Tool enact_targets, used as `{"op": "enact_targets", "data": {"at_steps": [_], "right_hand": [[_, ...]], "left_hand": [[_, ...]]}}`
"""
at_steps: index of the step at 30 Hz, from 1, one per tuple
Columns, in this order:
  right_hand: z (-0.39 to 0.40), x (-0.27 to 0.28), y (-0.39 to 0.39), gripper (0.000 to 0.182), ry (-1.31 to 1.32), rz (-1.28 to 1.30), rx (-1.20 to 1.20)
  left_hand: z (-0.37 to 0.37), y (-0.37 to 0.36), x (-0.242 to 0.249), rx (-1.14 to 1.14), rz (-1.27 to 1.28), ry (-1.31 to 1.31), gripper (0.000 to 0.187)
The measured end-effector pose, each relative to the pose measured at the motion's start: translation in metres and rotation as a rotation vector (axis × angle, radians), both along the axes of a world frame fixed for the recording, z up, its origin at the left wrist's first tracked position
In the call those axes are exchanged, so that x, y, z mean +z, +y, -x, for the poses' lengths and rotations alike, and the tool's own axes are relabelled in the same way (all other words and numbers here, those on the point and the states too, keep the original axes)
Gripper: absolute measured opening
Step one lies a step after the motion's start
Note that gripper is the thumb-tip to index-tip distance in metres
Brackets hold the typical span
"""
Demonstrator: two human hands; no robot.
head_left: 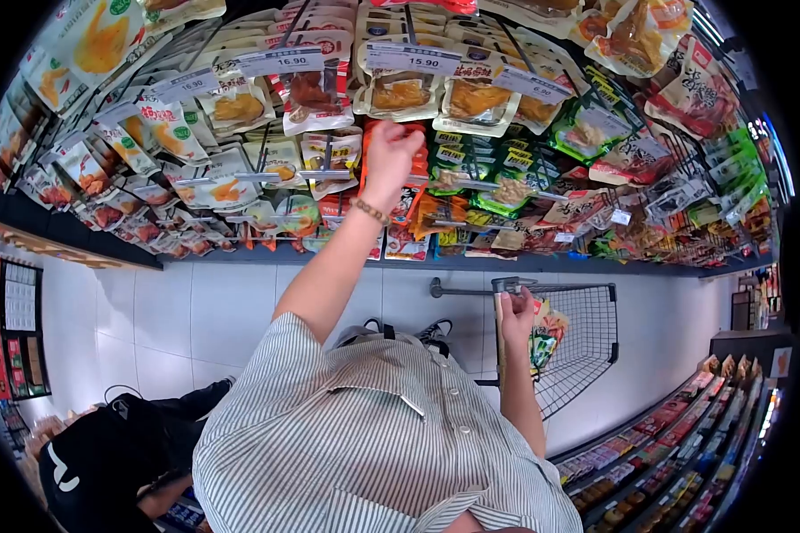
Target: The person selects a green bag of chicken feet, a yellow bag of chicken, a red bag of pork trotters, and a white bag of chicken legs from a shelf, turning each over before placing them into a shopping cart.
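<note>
My left hand (391, 160), with a beaded bracelet at its wrist, reaches up to the hanging packets. Its curled fingers are at the top of an orange-red packet (412, 201); what they grip, if anything, is hidden. White packets (330, 160) hang on one side of it and dark green packets (453, 166) on the other. Lower right, my right hand (516, 318) is closed at the handle end of a wire shopping cart (578, 342). Colourful packets (548, 333) lie in the cart beside that hand.
Price tags (413, 59) stick out on metal hooks along the rack. A dark shelf edge (329, 260) runs below the packets. Another person in black (98, 462) is at the lower left. Stocked shelves (667, 444) stand at the lower right, over a tiled floor (164, 306).
</note>
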State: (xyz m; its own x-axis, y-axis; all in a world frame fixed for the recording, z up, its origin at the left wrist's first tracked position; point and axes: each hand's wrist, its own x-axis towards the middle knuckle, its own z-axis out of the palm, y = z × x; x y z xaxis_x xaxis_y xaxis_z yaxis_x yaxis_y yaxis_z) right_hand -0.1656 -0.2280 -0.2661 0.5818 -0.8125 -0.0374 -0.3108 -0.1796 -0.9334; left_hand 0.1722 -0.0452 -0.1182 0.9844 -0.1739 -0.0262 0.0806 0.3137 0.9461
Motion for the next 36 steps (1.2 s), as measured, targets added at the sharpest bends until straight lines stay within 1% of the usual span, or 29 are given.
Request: {"op": "enact_targets", "data": {"at_steps": [1, 2, 4, 5, 7, 8, 10, 11, 12, 14, 15, 16, 18, 19, 20, 22, 23, 26, 28, 30, 33, 35, 36], "right_hand": [[-0.001, 0.000, 0.004, 0.061, -0.005, 0.005, -0.024], [0.000, 0.000, 0.008, 0.061, -0.008, 0.010, -0.027], [-0.001, 0.009, 0.019, 0.060, -0.004, 0.009, -0.018], [-0.001, 0.010, 0.023, 0.061, 0.009, 0.039, -0.018], [-0.002, 0.011, 0.030, 0.061, 0.023, 0.080, -0.005], [-0.002, 0.011, 0.033, 0.062, 0.038, 0.123, 0.009], [-0.002, 0.016, 0.041, 0.062, 0.054, 0.139, 0.018], [-0.002, 0.019, 0.044, 0.063, 0.073, 0.153, 0.026], [-0.002, 0.022, 0.048, 0.063, 0.073, 0.159, 0.030], [-0.003, 0.029, 0.054, 0.063, 0.103, 0.160, 0.031], [-0.003, 0.032, 0.057, 0.063, 0.093, 0.142, 0.032], [-0.001, 0.030, 0.057, 0.063, 0.093, 0.146, 0.039], [-0.002, 0.027, 0.056, 0.063, 0.096, 0.182, 0.050], [-0.001, 0.029, 0.058, 0.062, 0.108, 0.192, 0.055], [0.000, 0.029, 0.058, 0.062, 0.108, 0.192, 0.058], [-0.001, 0.032, 0.060, 0.061, 0.098, 0.174, 0.055], [-0.002, 0.033, 0.060, 0.061, 0.098, 0.172, 0.058], [-0.001, 0.031, 0.056, 0.060, 0.136, 0.185, 0.059], [-0.001, 0.024, 0.053, 0.060, 0.095, 0.198, 0.064], [0.000, 0.020, 0.050, 0.058, 0.104, 0.223, 0.059], [-0.002, 0.024, 0.050, 0.058, 0.129, 0.226, 0.053], [-0.002, 0.031, 0.054, 0.058, 0.063, 0.200, 0.062], [-0.002, 0.031, 0.055, 0.058, 0.070, 0.194, 0.059]], "left_hand": [[-0.007, 0.004, 0.010, 0.005, 0.007, 0.018, 0.067], [-0.013, 0.004, 0.016, 0.093, -0.036, -0.002, 0.069], [-0.038, -0.001, 0.000, 0.311, -0.182, -0.134, 0.072], [-0.052, -0.001, -0.008, 0.310, -0.180, -0.135, 0.072], [-0.070, 0.005, -0.012, 0.374, -0.525, -0.398, 0.066], [-0.074, 0.008, -0.016, 0.376, -0.523, -0.399, 0.066], [-0.077, 0.014, -0.008, 0.273, -0.545, -0.344, 0.057], [-0.081, 0.017, -0.009, 0.229, -0.537, -0.358, 0.054], [-0.085, 0.019, -0.008, 0.233, -0.532, -0.356, 0.054], [-0.092, 0.023, -0.007, 0.003, -0.465, -0.310, 0.053], [-0.091, 0.026, -0.005, 0.095, -0.519, -0.467, 0.047], [-0.088, 0.030, -0.004, 0.101, -0.517, -0.465, 0.047], [-0.081, 0.040, 0.004, -0.005, -0.378, -0.352, 0.043], [-0.088, 0.044, -0.006, -0.054, -0.350, -0.370, 0.038], [-0.088, 0.049, -0.009, -0.051, -0.350, -0.369, 0.038], [-0.078, 0.060, -0.002, -0.210, -0.080, -0.295, 0.034], [-0.072, 0.068, 0.005, -0.256, -0.086, -0.268, 0.026], [-0.052, 0.086, 0.025, -0.305, -0.025, -0.232, 0.021], [-0.044, 0.095, 0.029, -0.327, -0.029, -0.236, 0.020], [-0.037, 0.100, 0.034, -0.406, 0.138, -0.141, 0.018], [-0.029, 0.103, 0.036, -0.402, 0.180, -0.114, 0.019], [-0.024, 0.103, 0.034, -0.396, 0.216, -0.084, 0.019], [-0.024, 0.104, 0.031, -0.411, 0.267, -0.048, 0.022]]}}
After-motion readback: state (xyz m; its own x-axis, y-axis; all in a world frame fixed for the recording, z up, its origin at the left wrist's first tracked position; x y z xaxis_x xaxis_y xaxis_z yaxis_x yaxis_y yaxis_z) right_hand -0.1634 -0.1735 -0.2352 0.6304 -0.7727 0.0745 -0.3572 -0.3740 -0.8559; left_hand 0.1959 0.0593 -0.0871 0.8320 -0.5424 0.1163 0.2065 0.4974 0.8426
